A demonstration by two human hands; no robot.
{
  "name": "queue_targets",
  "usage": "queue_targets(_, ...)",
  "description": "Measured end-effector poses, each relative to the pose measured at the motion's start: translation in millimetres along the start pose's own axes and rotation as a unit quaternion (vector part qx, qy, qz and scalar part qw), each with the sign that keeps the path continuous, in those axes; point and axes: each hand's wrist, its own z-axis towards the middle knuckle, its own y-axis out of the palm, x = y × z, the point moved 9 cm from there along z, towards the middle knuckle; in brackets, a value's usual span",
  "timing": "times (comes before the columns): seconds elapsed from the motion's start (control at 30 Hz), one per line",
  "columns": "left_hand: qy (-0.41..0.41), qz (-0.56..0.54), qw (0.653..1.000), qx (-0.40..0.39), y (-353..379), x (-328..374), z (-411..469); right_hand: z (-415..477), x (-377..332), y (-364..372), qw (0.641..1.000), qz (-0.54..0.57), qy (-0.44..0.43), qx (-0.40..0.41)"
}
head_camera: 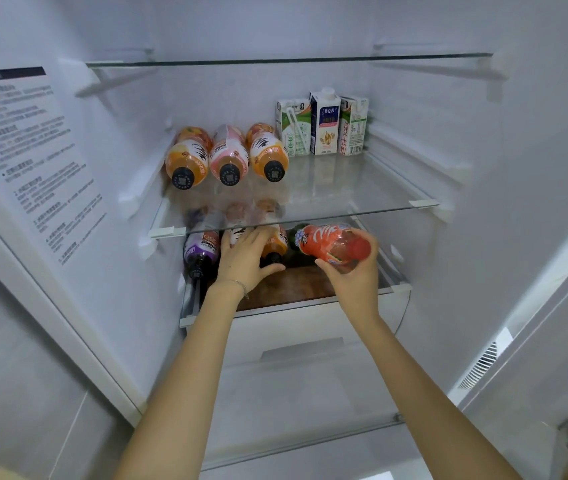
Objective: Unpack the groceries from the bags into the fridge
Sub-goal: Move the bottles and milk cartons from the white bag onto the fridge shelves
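Resting beside the purple bottle (200,253), the left hand (245,259) spreads open fingers over the bottles (274,251) lying on the lower shelf (294,287). Further right, the right hand (353,277) grips the red bottle (330,242), which should slide in parallel beside them.

Red drink bottle (331,245) sideways in fridge (476,140)

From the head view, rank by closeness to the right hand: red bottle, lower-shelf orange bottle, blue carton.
1. red bottle, held in the right hand.
2. lower-shelf orange bottle, just to its left.
3. blue carton, back of the glass shelf above.
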Motion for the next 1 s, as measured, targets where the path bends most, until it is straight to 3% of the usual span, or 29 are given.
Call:
queue_targets(0.3, -0.005, 0.004, 0.999, 0.037, 1, -1, -6, 20, 22, 11, 0.999, 0.015, 0.042, -0.024)
queue_targets(0.47, -0.017, -0.016, 0.999, 0.028, 2, -1, -5, 24, 22, 37, 0.992, -0.033, 0.039, -0.115)
queue_targets(0.6, -0.009, -0.218, 0.975, 0.046, -13, 13, 1, 20, 22, 56, 0.988, -0.054, 0.017, -0.141)
queue_targets(0.7, 0.028, -0.272, 0.961, 0.034, -22, 29, 5, 25, 20, 56, 0.988, -0.054, 0.017, -0.143)
queue_targets(1.0, 0.043, -0.148, 0.988, 0.015, -9, 37, 9, 24, 33, 63, 0.965, -0.015, 0.049, -0.258)
